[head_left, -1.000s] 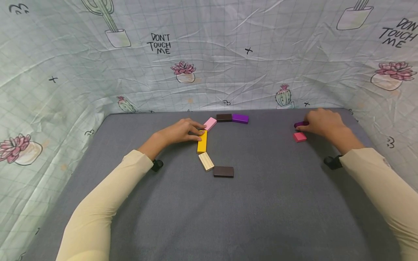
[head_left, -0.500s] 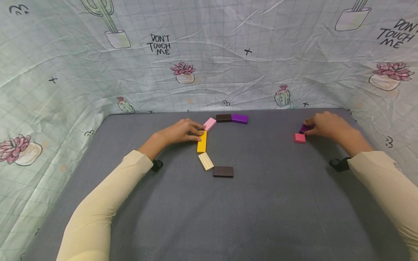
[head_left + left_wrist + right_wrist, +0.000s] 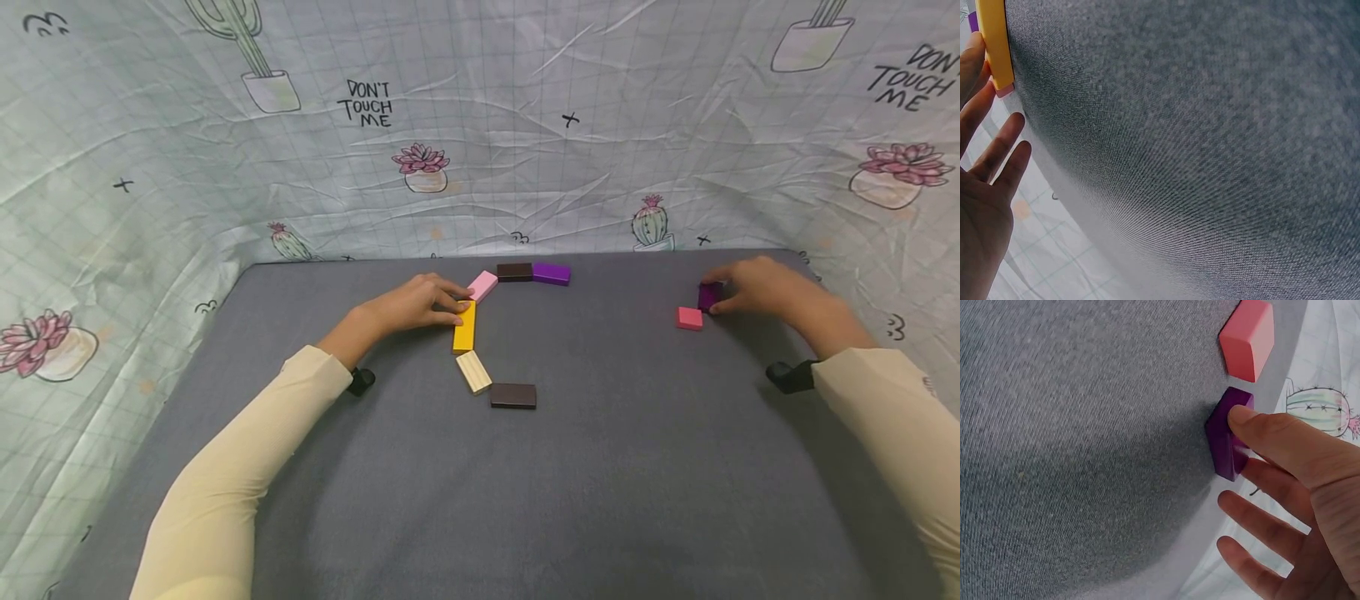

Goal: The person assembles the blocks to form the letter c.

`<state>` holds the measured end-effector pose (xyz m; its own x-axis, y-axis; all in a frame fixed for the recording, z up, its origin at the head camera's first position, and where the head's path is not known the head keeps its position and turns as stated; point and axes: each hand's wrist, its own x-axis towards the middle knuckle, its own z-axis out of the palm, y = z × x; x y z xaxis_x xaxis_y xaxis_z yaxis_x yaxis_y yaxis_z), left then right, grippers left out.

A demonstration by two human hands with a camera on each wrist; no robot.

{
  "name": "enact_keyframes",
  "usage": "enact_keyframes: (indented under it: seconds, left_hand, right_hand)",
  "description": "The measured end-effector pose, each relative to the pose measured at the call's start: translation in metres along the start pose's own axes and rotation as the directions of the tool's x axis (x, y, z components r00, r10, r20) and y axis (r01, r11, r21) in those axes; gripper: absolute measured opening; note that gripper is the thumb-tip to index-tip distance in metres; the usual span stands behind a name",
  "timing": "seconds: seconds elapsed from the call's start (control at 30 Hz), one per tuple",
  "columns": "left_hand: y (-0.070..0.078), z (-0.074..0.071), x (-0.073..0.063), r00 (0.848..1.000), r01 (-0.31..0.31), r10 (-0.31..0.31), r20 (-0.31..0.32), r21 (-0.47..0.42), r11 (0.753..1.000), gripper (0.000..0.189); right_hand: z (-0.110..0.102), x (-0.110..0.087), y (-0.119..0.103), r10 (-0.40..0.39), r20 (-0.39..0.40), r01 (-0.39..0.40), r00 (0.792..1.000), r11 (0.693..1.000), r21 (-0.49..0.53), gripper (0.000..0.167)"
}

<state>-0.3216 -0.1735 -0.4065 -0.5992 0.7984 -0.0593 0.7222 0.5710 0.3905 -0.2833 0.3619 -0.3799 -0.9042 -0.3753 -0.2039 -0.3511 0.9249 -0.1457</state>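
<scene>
Purple block [image 3: 708,299], frame right, is being pinched by the right hand [image 3: 761,287]; left hand [image 3: 411,302], centre, is touching the yellow block [image 3: 464,333], fingers apart.

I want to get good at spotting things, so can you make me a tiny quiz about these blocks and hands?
1. Which hand holds a purple block?
2. True or false: the yellow block lies between the light pink block and the striped cream block.
3. Where is the coral-pink block: (a) on the yellow block, (b) beside the held purple block, (c) under the striped cream block?

Key: 1. The right hand. 2. True. 3. (b).
</scene>
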Motion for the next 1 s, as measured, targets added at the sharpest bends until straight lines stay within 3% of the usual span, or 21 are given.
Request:
enact_keyframes:
  seconds: [0.37,0.67,1.0]
  left_hand:
    - [0.0003,0.0001,-0.0003,1.0,0.011,-0.011,0.006,0.006,1.0,0.038]
    - [0.0002,0.0004,0.0001,1.0,-0.02,0.02,-0.017,0.01,1.0,0.036]
    - [-0.0004,0.0005,-0.0001,1.0,-0.011,0.011,-0.006,0.0,1.0,0.037]
  right_hand:
    - [0.0001,-0.0024,0.0008,0.009,0.017,-0.009,1.0,1.0,0.013,0.051]
    - [0.0047,0.0001,0.0051,-0.021,-0.011,0.022,1.0,0.999,0.036,0.048]
    - [0.007,0.0009,0.0072,-0.046,-0.014,0.046,0.999,0.998,0.032,0.048]
